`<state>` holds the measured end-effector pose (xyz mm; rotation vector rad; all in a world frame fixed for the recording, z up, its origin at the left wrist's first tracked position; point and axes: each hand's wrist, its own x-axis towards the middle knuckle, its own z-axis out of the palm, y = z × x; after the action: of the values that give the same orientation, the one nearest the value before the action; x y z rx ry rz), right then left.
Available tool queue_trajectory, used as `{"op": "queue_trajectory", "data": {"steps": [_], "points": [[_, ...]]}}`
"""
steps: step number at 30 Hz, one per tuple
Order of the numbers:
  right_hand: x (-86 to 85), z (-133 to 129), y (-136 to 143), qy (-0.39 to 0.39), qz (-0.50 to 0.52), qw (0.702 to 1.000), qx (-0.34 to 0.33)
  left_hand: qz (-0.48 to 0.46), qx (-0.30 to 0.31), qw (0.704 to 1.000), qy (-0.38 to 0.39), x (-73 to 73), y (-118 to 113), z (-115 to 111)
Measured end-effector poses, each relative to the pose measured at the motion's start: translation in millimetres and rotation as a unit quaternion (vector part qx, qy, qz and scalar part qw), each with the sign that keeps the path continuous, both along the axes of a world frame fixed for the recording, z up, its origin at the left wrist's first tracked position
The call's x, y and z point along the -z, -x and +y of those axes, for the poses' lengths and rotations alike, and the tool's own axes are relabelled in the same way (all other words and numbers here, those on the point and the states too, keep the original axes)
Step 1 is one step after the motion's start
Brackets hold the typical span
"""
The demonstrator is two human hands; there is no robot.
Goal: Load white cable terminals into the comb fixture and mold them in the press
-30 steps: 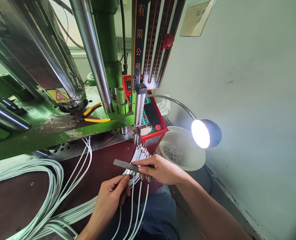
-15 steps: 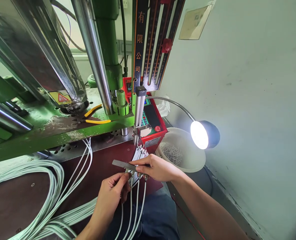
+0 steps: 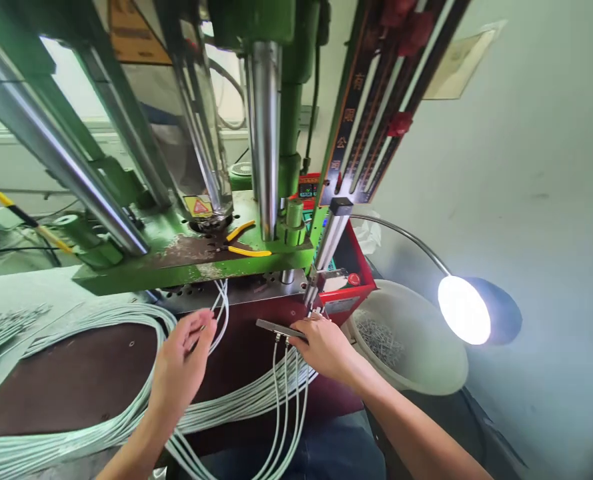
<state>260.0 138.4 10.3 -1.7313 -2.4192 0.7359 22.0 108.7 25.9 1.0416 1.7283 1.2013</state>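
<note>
A flat grey metal bar (image 3: pixel 275 327) is gripped by my right hand (image 3: pixel 323 343) over the front of the brown tabletop. White cables (image 3: pixel 287 393) with small metal ends hang from the bar's lower edge and curve down in front of my lap. Away to the left, my left hand (image 3: pixel 183 353) is raised with loosely curled fingers and nothing visible in them. Behind its fingertips, a few white cables (image 3: pixel 225 303) run up under the machine's green plate. Part of the bar is hidden by my right fingers.
A green press (image 3: pixel 201 273) with steel columns stands ahead, yellow-handled pliers (image 3: pixel 249 252) on its plate. Coiled white cables (image 3: pixel 91 320) cover the left and front of the brown tabletop (image 3: pixel 96 373). At right are a red control box (image 3: pixel 349 293), white bucket (image 3: pixel 426 373) and lit lamp (image 3: pixel 463 310).
My left hand has left the bar and moved left, its fingers loosening. My right hand still holds the bar with its cables. The view has shifted to the left.
</note>
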Motion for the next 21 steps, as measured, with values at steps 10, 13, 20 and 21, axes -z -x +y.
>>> {"op": "queue_trajectory", "data": {"steps": [10,13,20,21], "points": [[16.3,-6,-5,-0.081,-0.019,0.997,-0.003,-0.281,0.096,0.945,0.136,32.8,8,115],[14.1,0,0,-0.086,-0.002,0.996,0.004,-0.322,0.109,0.933,0.121,45.6,8,131],[6.1,18,24,-0.081,0.047,0.996,-0.005,-0.390,0.125,0.910,0.068,70.4,11,130],[6.3,22,27,-0.087,0.053,0.995,-0.010,-0.399,0.129,0.906,0.064,70.6,12,130]]}}
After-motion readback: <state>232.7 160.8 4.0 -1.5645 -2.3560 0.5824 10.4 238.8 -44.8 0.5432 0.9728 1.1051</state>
